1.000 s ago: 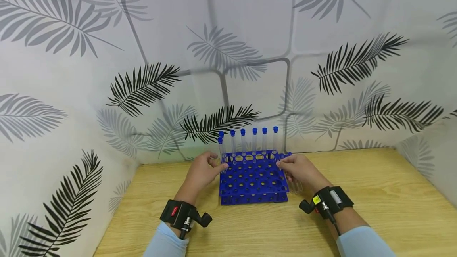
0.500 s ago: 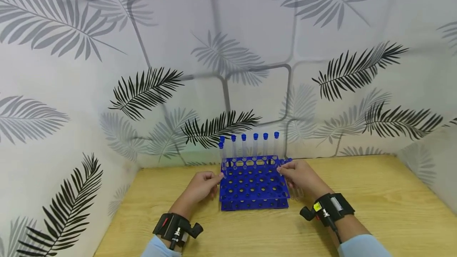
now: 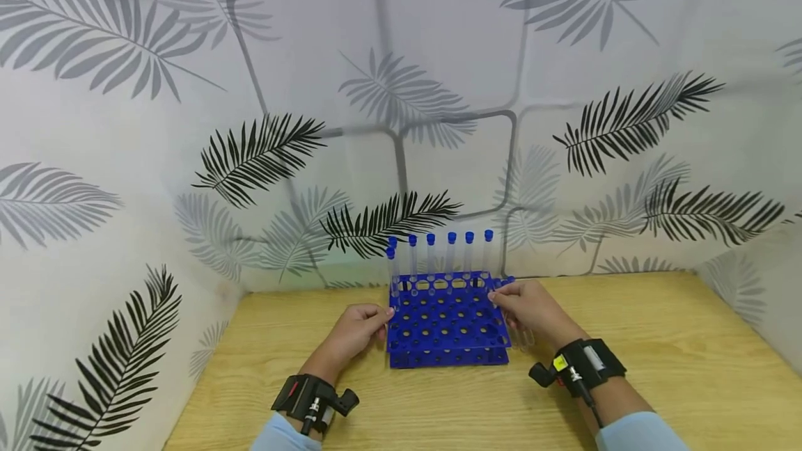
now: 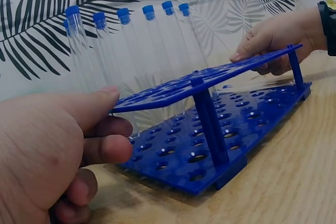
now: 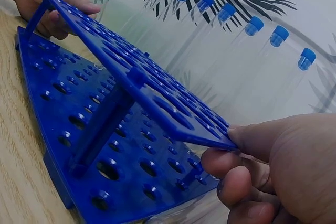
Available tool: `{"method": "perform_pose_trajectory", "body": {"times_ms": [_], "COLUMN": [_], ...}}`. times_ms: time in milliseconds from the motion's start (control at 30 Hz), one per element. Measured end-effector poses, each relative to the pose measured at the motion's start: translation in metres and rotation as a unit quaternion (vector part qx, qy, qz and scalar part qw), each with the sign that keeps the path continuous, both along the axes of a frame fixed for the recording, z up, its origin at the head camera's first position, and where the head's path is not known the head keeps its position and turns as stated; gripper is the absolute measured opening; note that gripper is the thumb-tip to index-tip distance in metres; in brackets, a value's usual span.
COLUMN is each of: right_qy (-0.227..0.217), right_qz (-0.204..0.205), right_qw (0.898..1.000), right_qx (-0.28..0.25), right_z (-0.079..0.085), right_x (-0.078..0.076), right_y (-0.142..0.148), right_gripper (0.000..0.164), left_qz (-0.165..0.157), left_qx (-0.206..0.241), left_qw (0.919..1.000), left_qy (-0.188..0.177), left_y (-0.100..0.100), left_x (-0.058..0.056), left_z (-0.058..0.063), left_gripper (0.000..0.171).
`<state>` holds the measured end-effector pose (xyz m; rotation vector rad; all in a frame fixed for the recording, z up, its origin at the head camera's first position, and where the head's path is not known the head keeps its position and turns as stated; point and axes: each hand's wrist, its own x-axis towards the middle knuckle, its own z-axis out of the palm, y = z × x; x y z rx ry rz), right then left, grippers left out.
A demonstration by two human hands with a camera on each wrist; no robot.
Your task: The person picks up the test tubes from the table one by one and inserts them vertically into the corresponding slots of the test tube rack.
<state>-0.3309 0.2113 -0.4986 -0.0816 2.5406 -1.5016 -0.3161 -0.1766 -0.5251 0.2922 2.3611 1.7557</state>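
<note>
A blue two-tier test tube rack [image 3: 447,345] stands on the wooden table. Along its back row rise several clear test tubes [image 3: 451,250] with blue caps, and one more sits just in front at the left end. My left hand [image 3: 358,327] pinches the left edge of the upper tier; in the left wrist view the thumb [image 4: 100,100] is on top and a finger lies beneath. At the opposite side my right hand [image 3: 532,306] pinches the right edge the same way, thumb [image 5: 252,137] above the plate.
Partly hidden by my right hand, more capped tubes [image 3: 525,338] lie on the table to the right of the rack. Behind the table [image 3: 626,339] rises a leaf-patterned wall [image 3: 438,179].
My left hand has slid nearer along the rack's left side and now pinches its edge. The right hand keeps its place. The head view has shifted slightly.
</note>
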Motion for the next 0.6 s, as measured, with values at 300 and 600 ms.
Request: {"method": "perform_pose_trajectory", "body": {"times_ms": [300, 600], "right_qy": [0.021, 0.106], "right_qz": [-0.031, -0.084], "right_qw": [0.999, 0.984], "right_qx": [0.023, 0.114], "right_z": [0.006, 0.008], "right_x": [-0.001, 0.000], "right_y": [0.011, 0.038], "right_gripper": [0.042, 0.037], "left_qz": [0.021, 0.025], "left_qx": [-0.019, -0.015], "left_qw": [0.9993, 0.9994], "left_qy": [0.023, 0.018], "left_y": [0.001, -0.001], "left_x": [-0.002, 0.000], "left_z": [-0.001, -0.003], "left_gripper": [0.033, 0.030]}}
